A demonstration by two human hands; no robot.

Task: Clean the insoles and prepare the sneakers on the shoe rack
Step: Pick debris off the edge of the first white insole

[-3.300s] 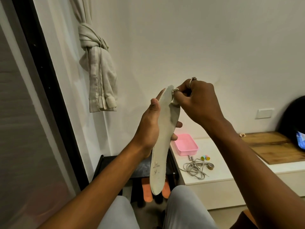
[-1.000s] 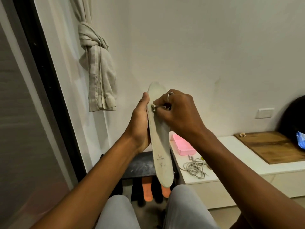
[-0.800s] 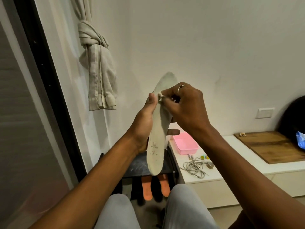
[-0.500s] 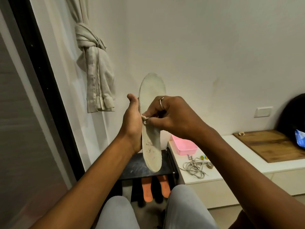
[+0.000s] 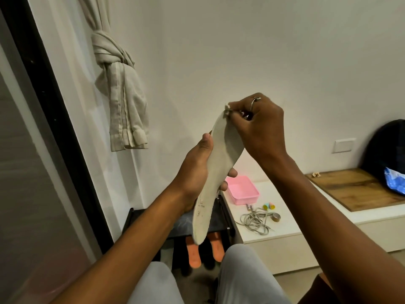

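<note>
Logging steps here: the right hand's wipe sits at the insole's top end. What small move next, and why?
Probably drag the small white wad down the insole: the right hand pinches it at the very tip, and the left hand grips the middle.

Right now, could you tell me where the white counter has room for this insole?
The white counter shows bare right of the pink tray and before the wooden board; the forearm hides the middle. Crowded before the tray: tangled cord, tape roll, coloured caps.
</note>
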